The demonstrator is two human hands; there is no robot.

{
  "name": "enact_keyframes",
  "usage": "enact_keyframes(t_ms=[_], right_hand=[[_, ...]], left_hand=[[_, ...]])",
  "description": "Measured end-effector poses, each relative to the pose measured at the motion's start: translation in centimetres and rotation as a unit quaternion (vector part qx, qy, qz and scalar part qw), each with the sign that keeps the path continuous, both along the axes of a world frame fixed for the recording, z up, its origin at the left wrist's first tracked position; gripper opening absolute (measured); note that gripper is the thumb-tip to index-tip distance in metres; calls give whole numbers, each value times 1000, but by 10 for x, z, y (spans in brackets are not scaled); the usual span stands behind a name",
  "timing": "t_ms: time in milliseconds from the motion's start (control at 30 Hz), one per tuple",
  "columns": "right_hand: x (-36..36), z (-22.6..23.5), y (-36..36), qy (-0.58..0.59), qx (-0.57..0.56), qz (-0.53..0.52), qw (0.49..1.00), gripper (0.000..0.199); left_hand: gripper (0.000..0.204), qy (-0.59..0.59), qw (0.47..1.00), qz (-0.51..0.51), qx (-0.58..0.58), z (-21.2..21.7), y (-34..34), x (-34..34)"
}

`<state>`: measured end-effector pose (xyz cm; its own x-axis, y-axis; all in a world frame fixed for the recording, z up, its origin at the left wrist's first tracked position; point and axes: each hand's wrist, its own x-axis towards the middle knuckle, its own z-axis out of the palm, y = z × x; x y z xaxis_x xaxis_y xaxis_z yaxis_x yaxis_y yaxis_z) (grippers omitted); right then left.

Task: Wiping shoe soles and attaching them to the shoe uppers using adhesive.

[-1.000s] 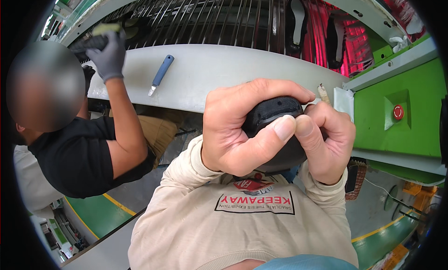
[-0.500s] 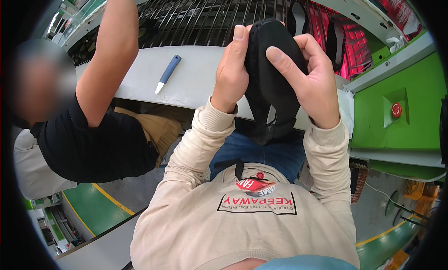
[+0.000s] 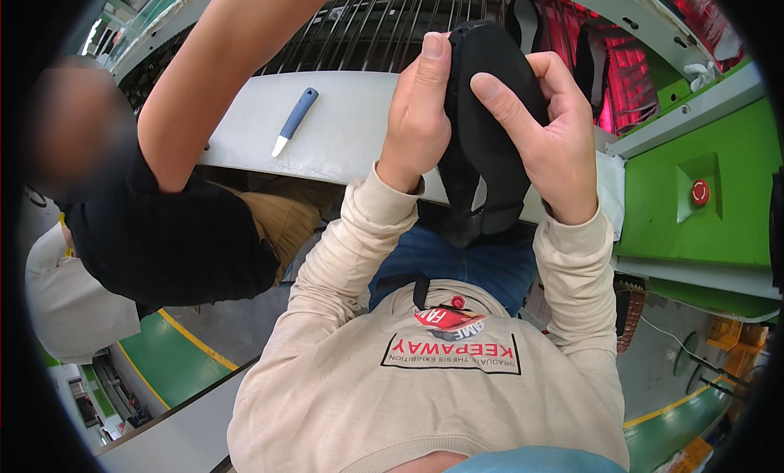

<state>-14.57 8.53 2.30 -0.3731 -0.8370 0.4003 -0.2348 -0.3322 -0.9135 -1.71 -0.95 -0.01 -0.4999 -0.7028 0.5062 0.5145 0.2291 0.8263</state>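
Observation:
Both my hands hold a black shoe (image 3: 488,122) over the bench edge, its long rounded bottom face turned up toward me. My left hand (image 3: 416,118) is closed on its left side, thumb pointing up along the rim near the far end. My right hand (image 3: 557,138) wraps the right side, with the thumb pressed flat on the face and the fingers curled behind the edge. A pale grey strip shows near the shoe's lower end. The fingertips of both hands are partly hidden behind the shoe.
A blue-handled tool with a white blade (image 3: 299,113) lies on the pale bench (image 3: 347,134). Beyond runs a rack of metal rods (image 3: 384,28) with shoe pieces (image 3: 527,22) under red light. A co-worker's arm (image 3: 229,56) reaches across at left. A green machine housing (image 3: 657,224) bears a red button (image 3: 700,193).
Both my hands and the shoe have shifted slightly right and up, with the same hold. The co-worker's arm has swung right over the rods.

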Motion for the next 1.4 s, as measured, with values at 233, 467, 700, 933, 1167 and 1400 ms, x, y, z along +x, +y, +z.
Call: enact_keyframes(t_ms=[233,467,700,933,1167,1400], right_hand=[[5,0,11,-19,0,-8,1000,37],[13,-4,23,-35,-13,11,999,37],[14,-42,35,4,-45,5,999,31],[27,-43,34,55,-112,45,991,23],[33,-44,26,63,-139,70,986,21],[39,-41,23,66,-129,54,988,25]], left_hand=[[53,-7,999,18,-28,-1,10,3],[48,-31,993,45,-108,-3,15,17],[62,-13,997,43,-69,-3,24,44],[60,-4,994,90,-60,2,38,65],[51,2,992,105,-74,5,36,79],[42,-23,989,125,-81,6,39,85]])
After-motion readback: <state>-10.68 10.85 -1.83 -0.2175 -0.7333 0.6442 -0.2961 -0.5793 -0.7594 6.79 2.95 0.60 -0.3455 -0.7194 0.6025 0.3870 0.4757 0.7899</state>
